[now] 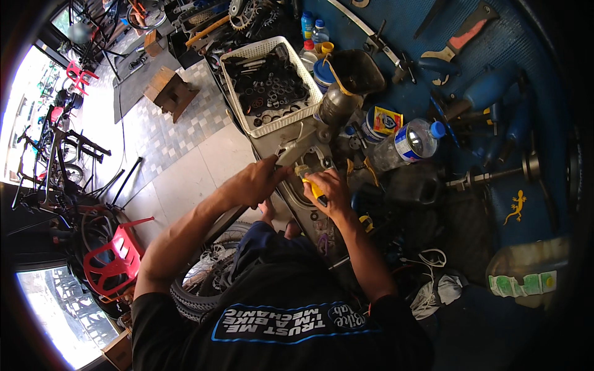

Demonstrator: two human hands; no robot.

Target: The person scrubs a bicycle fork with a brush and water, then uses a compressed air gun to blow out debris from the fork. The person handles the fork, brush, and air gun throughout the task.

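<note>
One yel. tool (315, 188) in RH (334, 193), LH (263, 179) on grey pc. (294, 149)

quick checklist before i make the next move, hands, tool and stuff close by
1. Yellow-and-black handled tool gripped: ok, the right hand is closed around its handle.
2. Left hand firm on the pale grey metal part: cannot tell; it is at the part's near end, but its grip is hidden.
3. Tool's tip touching the part: cannot tell, too small.
4. Hand protection: not ok, both hands are bare.
5. Clear plastic bottle closed: ok, its blue cap is on.
6. Room beside the right hand: not ok, an orange-handled hand tool lies close by.
</note>
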